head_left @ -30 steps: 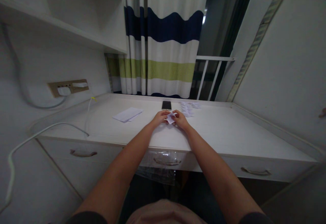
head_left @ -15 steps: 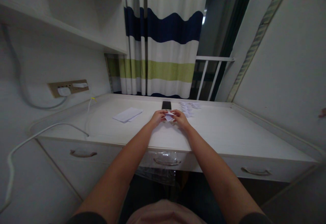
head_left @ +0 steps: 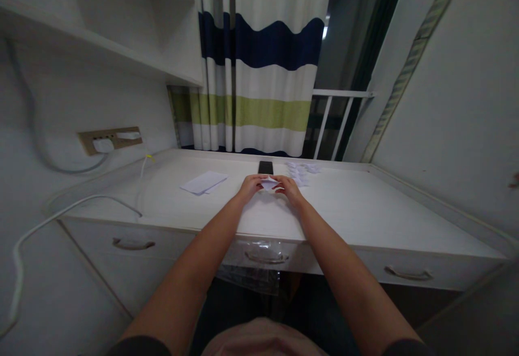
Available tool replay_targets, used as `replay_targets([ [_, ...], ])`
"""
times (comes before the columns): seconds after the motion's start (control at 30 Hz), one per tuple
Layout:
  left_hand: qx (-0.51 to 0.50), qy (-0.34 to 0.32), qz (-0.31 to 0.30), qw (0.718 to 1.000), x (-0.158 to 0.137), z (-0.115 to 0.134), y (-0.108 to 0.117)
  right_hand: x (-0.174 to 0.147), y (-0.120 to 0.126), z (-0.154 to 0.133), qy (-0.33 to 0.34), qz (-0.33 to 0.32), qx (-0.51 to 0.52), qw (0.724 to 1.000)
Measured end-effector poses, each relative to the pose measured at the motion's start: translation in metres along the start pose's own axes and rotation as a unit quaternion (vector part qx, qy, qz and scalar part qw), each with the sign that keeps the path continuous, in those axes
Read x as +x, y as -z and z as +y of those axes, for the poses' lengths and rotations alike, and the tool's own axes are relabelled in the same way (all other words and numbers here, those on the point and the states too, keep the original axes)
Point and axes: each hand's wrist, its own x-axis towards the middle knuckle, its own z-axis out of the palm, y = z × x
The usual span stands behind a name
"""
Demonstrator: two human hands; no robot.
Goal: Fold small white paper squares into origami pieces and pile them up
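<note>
Between my two hands, a little above the desk, is a small piece of folded white paper (head_left: 268,183). My left hand (head_left: 250,186) pinches its left side, and my right hand (head_left: 288,188) grips its right side, with some lower fingers bent apart from it. The fingers cover the paper's side edges. Just behind it lies a dark phone-like slab (head_left: 265,167). Several small folded white paper pieces (head_left: 298,172) are grouped behind my right hand. To the left of my left hand rests a stack of white paper sheets (head_left: 203,182).
The white desk (head_left: 348,210) runs along the wall, with drawer handles (head_left: 408,274) on its front. A white cable (head_left: 93,198) crosses its left end, below a wall socket (head_left: 109,140). A shelf (head_left: 121,53) overhangs the left; a striped curtain (head_left: 271,86) hangs behind.
The folded paper has turned a little between my fingers and its lower point sits higher. My right fingers have shifted slightly; both arms stay in place.
</note>
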Motion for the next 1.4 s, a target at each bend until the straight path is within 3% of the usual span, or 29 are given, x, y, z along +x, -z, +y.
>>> replay_targets([
  [0.2, 0.027, 0.009, -0.048, 0.998, -0.003, 0.001, -0.001, 0.005, 0.002, 0.007, 0.007, 0.027, -0.042, 0.999],
  [0.43, 0.124, -0.007, -0.008, 0.992, 0.003, -0.010, 0.002, 0.005, 0.003, 0.009, 0.031, 0.004, -0.051, 0.998],
  [0.6, 0.174, 0.022, -0.041, 0.984, 0.003, -0.011, 0.002, 0.008, 0.006, 0.012, 0.033, 0.000, -0.055, 0.998],
  [0.9, 0.215, 0.001, -0.087, 0.973, 0.000, -0.007, 0.003, 0.014, 0.006, 0.021, 0.007, -0.002, -0.048, 0.999],
  [1.4, 0.279, -0.007, -0.120, 0.953, 0.001, -0.008, 0.006, 0.006, 0.002, 0.009, 0.039, -0.006, -0.092, 0.995],
])
